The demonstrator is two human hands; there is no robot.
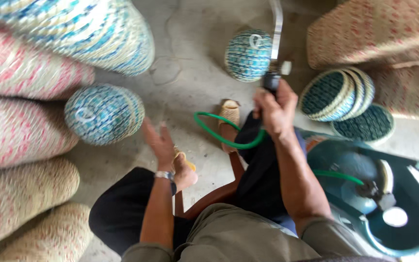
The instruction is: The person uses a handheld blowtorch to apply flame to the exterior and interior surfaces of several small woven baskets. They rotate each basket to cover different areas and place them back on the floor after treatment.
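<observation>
My right hand grips the black handle of a gas torch whose metal pipe points up and away. A green hose loops from the torch back to a teal gas cylinder at my right. My left hand is open with fingers spread, just right of a blue-and-white woven basket lying on its side, not touching it. A second blue woven basket lies on the concrete floor beyond the torch tip.
Large pink-and-cream woven baskets are stacked along the left, a big blue-striped one on top. More woven baskets and round lids sit at the right. My sandalled foot rests on the floor.
</observation>
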